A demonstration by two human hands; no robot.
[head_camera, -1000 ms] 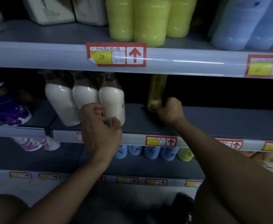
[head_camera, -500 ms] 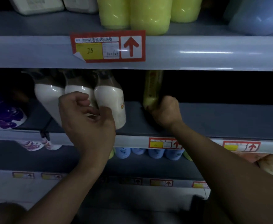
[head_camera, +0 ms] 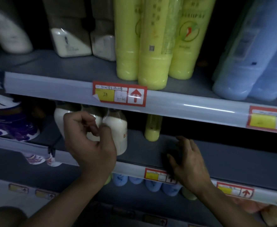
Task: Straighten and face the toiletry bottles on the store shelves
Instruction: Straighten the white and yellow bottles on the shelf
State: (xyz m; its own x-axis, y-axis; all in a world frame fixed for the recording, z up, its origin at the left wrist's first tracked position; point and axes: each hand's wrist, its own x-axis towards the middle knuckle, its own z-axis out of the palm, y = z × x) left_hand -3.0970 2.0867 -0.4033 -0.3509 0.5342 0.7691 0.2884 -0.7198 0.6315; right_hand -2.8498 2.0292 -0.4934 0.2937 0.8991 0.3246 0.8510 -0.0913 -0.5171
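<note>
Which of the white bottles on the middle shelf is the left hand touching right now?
The rightmost white bottle: the left hand's thumb presses its front, near the small yellow bottle. The other white bottles sit behind the fingers.

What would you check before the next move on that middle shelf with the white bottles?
1. Left hand grip on the white bottles: ok, fingers curled round them.
2. Right hand free: ok, open, holding nothing.
3. Lone yellow bottle upright: ok, apart from both hands.
4. White bottles' labels facing front: cannot tell, hand covers them.
5. White bottles in from the shelf edge: ok.
</note>
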